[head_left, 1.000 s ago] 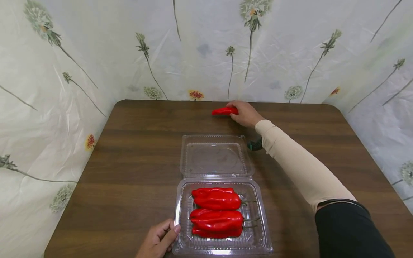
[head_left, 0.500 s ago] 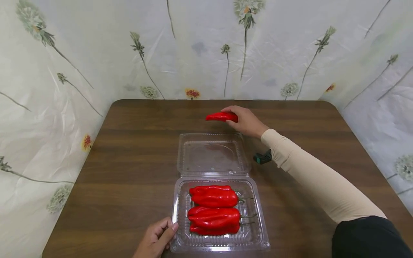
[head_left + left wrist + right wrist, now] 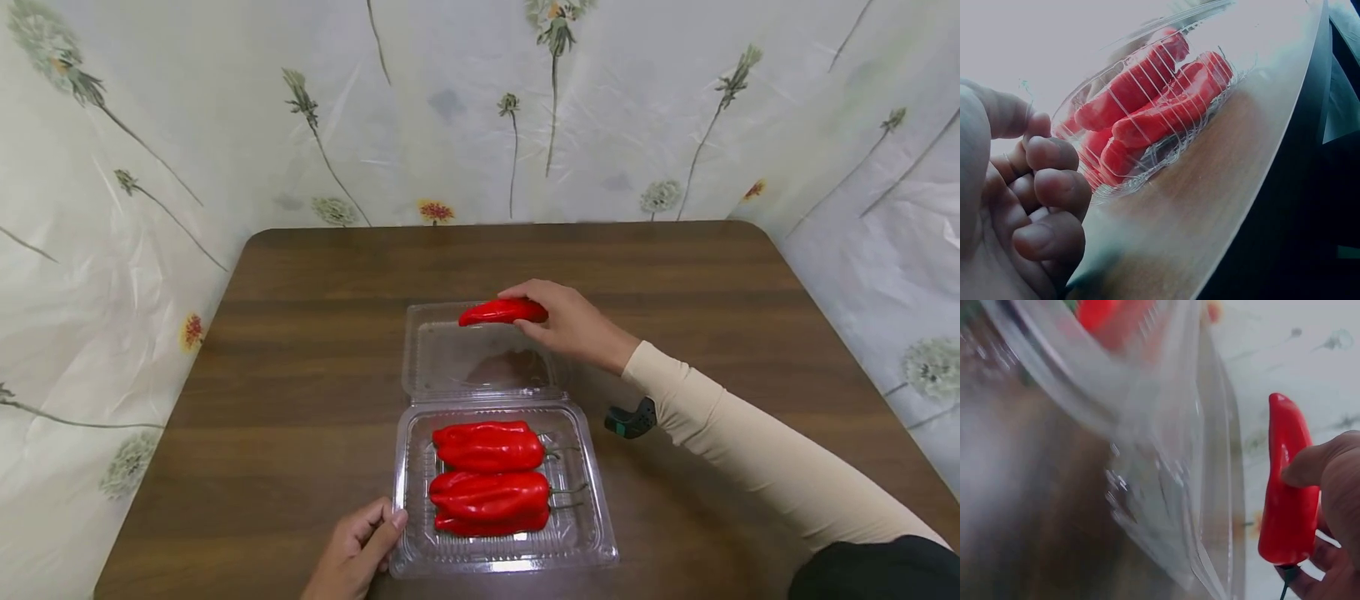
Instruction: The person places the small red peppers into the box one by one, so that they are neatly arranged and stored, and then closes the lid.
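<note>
My right hand grips a long red pepper between thumb and fingers, above the opened lid of the clear plastic container. In the right wrist view this pepper points its tip up, its green stem down by the fingers. Several red peppers lie side by side in the container's base, stems to the right. With thumb and curled fingers my left hand pinches the left rim of the container. The left wrist view shows the left hand beside the container wall, peppers visible through the plastic.
The container's clear lid lies folded back flat behind its base, on a dark brown wooden table. A flower-patterned sheet rises behind and at both sides of the table. A black wrist device sits at the right cuff.
My right hand has carried the pepper from the table's far edge toward me, to over the lid. The left hand still holds the container rim, and the head view has shifted slightly.
</note>
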Demonstrator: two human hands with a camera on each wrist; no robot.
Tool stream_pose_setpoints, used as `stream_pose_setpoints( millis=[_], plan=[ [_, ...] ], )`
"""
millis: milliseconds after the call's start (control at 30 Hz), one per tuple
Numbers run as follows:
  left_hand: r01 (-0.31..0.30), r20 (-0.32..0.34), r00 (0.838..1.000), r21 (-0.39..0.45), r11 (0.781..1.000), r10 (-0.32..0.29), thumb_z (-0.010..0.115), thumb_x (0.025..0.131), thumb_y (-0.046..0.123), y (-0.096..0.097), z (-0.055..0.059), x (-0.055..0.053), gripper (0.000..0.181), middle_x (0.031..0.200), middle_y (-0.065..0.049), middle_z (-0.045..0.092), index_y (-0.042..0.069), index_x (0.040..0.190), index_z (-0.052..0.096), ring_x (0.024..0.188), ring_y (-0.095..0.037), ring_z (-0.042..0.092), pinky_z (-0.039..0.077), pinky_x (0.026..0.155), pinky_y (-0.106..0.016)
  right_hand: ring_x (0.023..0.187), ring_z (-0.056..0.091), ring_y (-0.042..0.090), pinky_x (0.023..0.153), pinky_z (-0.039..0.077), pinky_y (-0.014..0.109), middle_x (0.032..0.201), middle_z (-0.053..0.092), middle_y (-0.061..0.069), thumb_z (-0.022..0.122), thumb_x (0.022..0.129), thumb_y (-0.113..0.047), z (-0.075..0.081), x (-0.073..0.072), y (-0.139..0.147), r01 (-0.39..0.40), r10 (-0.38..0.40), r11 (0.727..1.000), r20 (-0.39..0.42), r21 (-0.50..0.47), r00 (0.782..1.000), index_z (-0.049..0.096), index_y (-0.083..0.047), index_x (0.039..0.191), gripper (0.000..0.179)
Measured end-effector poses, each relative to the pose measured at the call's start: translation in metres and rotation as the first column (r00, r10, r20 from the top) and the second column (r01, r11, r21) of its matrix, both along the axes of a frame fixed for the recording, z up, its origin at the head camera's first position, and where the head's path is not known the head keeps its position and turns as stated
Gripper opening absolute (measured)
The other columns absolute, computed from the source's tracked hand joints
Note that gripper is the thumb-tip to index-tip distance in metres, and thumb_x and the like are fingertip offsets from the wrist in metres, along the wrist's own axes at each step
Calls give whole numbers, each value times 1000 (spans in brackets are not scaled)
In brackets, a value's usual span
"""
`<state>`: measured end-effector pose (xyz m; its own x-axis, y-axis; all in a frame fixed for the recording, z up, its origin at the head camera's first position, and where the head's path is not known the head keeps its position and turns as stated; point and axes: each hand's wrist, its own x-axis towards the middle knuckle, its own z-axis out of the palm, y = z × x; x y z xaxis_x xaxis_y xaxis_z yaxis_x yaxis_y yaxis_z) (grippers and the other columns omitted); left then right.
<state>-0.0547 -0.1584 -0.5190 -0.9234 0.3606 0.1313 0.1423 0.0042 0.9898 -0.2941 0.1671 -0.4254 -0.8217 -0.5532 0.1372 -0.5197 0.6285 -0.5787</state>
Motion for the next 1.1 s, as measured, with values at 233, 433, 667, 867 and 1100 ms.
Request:
stream_pose_setpoints(
  millis=[233,433,667,867,1100],
  plan=[
    [-1,19,1000,20,1000,1,47,103,-3,1,1,0,26,61,-14,43,5,79,49,52,-25,42,40,44,-27,95,60,13,83,58,33,121,65,-5,81,87,-13,6,42,1,-40,40,999,-30,-7,999,59,-23,137,56],
    [1,26,1000,30,1000,-2,46,103,-3,2,1,1,25,61,-15,42,3,79,49,52,-29,40,39,43,-27,100,61,10,84,57,30,122,66,-7,83,84,-13,13,78,-1,-83,81,996,-42,-28,996,59,-22,137,59],
    [4,34,999,39,999,-5,47,103,-3,2,1,1,25,61,-15,42,3,79,48,51,-29,39,38,43,-25,106,60,8,84,57,26,124,64,-9,81,86,-12,20,114,-4,-161,159,984,-38,-71,987,59,-21,137,57],
    [-1,30,1000,47,999,0,46,103,-5,3,0,2,26,60,-14,40,2,78,48,51,-30,37,37,42,-25,108,62,9,84,57,27,125,65,-7,82,84,-11,28,143,-9,-225,218,972,-103,-62,970,61,-18,135,56],
    [-2,22,1000,46,999,1,46,103,-5,2,-1,2,26,60,-13,40,3,78,48,50,-29,37,36,42,-24,113,63,14,89,57,32,127,67,-4,84,83,-18,31,173,-15,-291,284,957,-177,-15,942,63,-20,133,54]
  ],
)
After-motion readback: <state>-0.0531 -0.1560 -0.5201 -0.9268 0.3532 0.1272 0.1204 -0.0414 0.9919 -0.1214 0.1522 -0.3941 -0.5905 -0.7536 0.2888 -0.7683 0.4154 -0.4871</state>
